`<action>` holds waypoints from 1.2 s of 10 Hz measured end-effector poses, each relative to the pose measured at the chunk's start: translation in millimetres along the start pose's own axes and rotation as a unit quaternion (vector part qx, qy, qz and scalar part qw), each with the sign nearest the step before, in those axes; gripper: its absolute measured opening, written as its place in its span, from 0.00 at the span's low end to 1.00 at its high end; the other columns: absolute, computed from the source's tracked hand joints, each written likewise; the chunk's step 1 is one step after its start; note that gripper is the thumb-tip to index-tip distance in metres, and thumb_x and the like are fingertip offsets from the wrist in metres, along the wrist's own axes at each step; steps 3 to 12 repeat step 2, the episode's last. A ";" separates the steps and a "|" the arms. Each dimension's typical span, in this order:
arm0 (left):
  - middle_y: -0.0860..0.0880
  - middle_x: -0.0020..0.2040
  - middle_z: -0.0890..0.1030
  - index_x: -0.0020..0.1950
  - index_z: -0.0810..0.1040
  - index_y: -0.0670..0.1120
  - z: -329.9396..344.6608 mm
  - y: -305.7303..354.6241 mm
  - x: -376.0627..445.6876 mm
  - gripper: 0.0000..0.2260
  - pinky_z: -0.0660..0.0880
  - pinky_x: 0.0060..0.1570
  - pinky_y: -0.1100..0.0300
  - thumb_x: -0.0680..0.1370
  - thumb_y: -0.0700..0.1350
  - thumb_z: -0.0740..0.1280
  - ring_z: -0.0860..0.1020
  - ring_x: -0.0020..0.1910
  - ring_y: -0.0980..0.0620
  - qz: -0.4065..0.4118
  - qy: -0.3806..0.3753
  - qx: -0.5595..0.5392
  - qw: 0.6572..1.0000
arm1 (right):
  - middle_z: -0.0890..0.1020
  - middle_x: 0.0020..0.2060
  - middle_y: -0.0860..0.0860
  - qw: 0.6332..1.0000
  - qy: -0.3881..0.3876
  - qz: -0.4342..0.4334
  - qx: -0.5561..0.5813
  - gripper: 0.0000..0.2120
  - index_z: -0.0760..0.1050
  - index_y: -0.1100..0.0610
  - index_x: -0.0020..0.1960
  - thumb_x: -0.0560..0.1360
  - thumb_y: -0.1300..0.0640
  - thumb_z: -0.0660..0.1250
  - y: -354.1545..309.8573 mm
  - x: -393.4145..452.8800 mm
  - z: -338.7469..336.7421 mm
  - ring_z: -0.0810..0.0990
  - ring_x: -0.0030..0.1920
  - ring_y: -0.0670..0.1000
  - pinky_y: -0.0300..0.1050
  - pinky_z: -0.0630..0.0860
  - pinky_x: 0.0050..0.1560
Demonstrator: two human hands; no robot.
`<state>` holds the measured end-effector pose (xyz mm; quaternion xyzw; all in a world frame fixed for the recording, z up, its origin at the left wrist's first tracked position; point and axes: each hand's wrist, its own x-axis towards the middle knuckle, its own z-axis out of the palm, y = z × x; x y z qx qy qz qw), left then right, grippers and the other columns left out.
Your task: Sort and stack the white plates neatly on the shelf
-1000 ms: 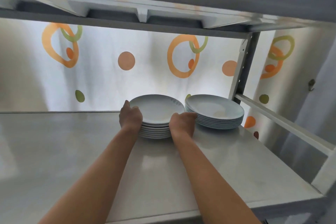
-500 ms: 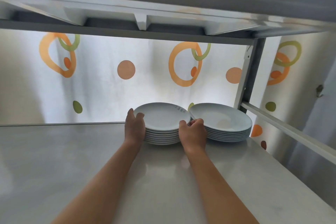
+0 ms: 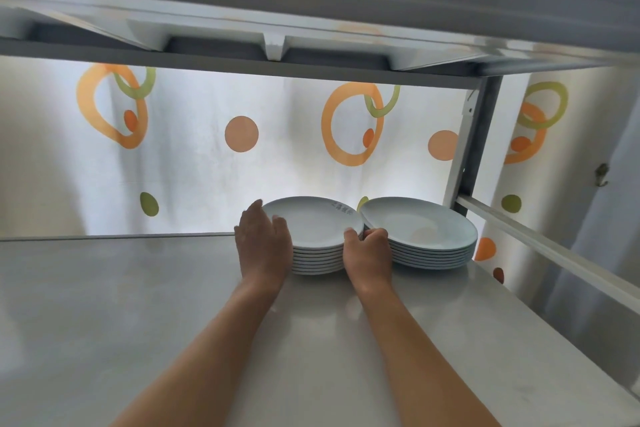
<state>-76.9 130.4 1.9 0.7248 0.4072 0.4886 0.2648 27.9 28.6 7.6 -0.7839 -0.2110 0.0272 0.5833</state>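
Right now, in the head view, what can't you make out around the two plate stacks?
- Left stack: both sides of it, behind the left hand and right hand.
- Gap between the left stack and the right stack: touching or apart, hidden by the right hand.
- Mark on the top plate: too small to read.
- Shelf front edge: cut off by the frame bottom.

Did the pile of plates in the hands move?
Yes. The held plate stack slid right, closing the gap to the other stack, which stayed by the shelf post.
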 end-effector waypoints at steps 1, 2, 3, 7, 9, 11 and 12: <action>0.44 0.73 0.68 0.72 0.64 0.42 -2.2 11.3 -16.2 0.23 0.49 0.76 0.47 0.79 0.47 0.50 0.60 0.75 0.46 0.144 -0.004 0.089 0.986 | 0.77 0.45 0.53 1.000 0.007 0.006 0.002 0.16 0.69 0.63 0.56 0.78 0.50 0.61 -6.2 -5.9 -4.6 0.78 0.48 0.58 0.45 0.68 0.45; 0.44 0.74 0.67 0.73 0.65 0.41 -2.2 13.7 -34.0 0.27 0.49 0.76 0.45 0.77 0.49 0.46 0.60 0.76 0.45 0.214 -0.019 0.153 0.964 | 0.78 0.49 0.55 1.000 0.017 0.005 -0.001 0.16 0.69 0.62 0.58 0.79 0.50 0.59 -4.5 -17.3 -8.2 0.78 0.51 0.59 0.46 0.69 0.47; 0.44 0.74 0.67 0.73 0.65 0.41 -2.2 13.7 -34.0 0.27 0.49 0.76 0.45 0.77 0.49 0.46 0.60 0.76 0.45 0.214 -0.019 0.153 0.964 | 0.78 0.49 0.55 1.000 0.017 0.005 -0.001 0.16 0.69 0.62 0.58 0.79 0.50 0.59 -4.5 -17.3 -8.2 0.78 0.51 0.59 0.46 0.69 0.47; 0.44 0.74 0.67 0.73 0.65 0.41 -2.2 13.7 -34.0 0.27 0.49 0.76 0.45 0.77 0.49 0.46 0.60 0.76 0.45 0.214 -0.019 0.153 0.964 | 0.78 0.49 0.55 1.000 0.017 0.005 -0.001 0.16 0.69 0.62 0.58 0.79 0.50 0.59 -4.5 -17.3 -8.2 0.78 0.51 0.59 0.46 0.69 0.47; 0.44 0.74 0.67 0.73 0.65 0.41 -2.2 13.7 -34.0 0.27 0.49 0.76 0.45 0.77 0.49 0.46 0.60 0.76 0.45 0.214 -0.019 0.153 0.964 | 0.78 0.49 0.55 1.000 0.017 0.005 -0.001 0.16 0.69 0.62 0.58 0.79 0.50 0.59 -4.5 -17.3 -8.2 0.78 0.51 0.59 0.46 0.69 0.47; 0.44 0.74 0.67 0.73 0.65 0.41 -2.2 13.7 -34.0 0.27 0.49 0.76 0.45 0.77 0.49 0.46 0.60 0.76 0.45 0.214 -0.019 0.153 0.964 | 0.78 0.49 0.55 1.000 0.017 0.005 -0.001 0.16 0.69 0.62 0.58 0.79 0.50 0.59 -4.5 -17.3 -8.2 0.78 0.51 0.59 0.46 0.69 0.47; 0.44 0.74 0.67 0.73 0.65 0.41 -2.2 13.7 -34.0 0.27 0.49 0.76 0.45 0.77 0.49 0.46 0.60 0.76 0.45 0.214 -0.019 0.153 0.964 | 0.78 0.49 0.55 1.000 0.017 0.005 -0.001 0.16 0.69 0.62 0.58 0.79 0.50 0.59 -4.5 -17.3 -8.2 0.78 0.51 0.59 0.46 0.69 0.47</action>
